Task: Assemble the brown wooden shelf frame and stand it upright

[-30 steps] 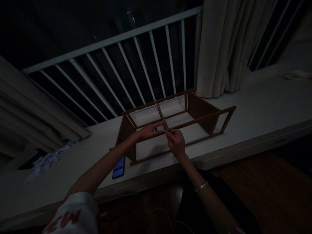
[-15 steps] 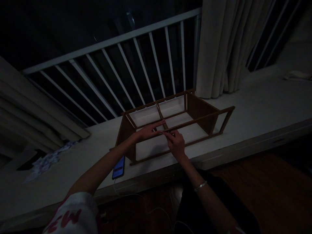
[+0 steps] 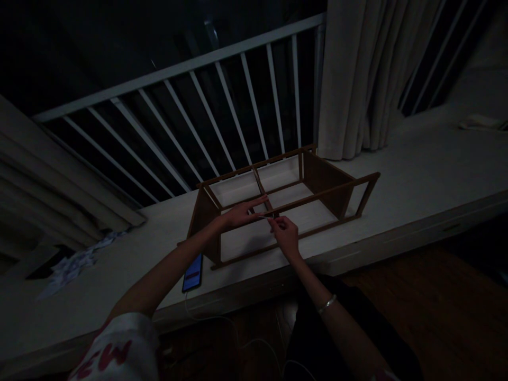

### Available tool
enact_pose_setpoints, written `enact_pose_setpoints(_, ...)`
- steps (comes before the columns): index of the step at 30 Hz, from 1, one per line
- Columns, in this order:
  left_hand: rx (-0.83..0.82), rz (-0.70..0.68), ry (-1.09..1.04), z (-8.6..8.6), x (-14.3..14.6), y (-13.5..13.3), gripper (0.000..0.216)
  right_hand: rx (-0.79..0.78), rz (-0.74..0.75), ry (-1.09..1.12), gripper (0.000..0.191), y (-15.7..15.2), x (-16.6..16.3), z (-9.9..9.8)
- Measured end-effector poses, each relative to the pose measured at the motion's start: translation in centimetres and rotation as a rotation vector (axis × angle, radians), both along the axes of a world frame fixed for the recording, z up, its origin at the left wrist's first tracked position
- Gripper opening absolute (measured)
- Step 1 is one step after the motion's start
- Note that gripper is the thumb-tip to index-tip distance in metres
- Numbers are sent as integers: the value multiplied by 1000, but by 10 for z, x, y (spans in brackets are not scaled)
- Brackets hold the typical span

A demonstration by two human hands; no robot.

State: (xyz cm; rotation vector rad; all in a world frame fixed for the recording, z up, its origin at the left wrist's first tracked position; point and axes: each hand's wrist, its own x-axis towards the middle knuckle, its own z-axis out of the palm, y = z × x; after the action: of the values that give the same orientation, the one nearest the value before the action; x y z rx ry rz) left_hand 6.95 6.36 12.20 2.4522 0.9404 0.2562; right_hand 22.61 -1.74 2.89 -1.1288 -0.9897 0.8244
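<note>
A brown wooden shelf frame (image 3: 322, 197) lies on its side on a pale ledge. My left hand (image 3: 240, 214) rests on its near upper rail, around the middle crosspiece, with fingers stretched out and spread. Just right of it, my right hand (image 3: 286, 233) is closed in a pinch below the rail. A thin, light metal rod, like a hex key (image 3: 265, 217), runs from its fingertips toward the left hand. The far end of the rod and the spot it meets on the frame are too dark to make out.
A lit phone (image 3: 193, 274) with a white cable (image 3: 222, 317) lies by the frame's left end. White railing (image 3: 178, 71) stands behind, between curtains (image 3: 353, 79). Crumpled cloth or paper (image 3: 75, 264) lies at the left. The ledge's front edge (image 3: 254, 293) drops to a wooden floor.
My right hand has shifted slightly down and away from the rail, and more of the thin rod shows. The left hand stays in place on the frame.
</note>
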Motion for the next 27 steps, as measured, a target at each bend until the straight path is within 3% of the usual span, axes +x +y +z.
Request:
enact_pose_setpoints(6,-11,-15,-21,1,0,-1,66,14,212,215,36,1,-2,4)
enact_pose_setpoints(18,1,-4,-19,1,1,-1,66,-2,227,345,33,-4,-8,3)
enact_pose_setpoints(27,-9,-9,-57,1,1,-2,66,-25,297,580,31,-8,-16,6)
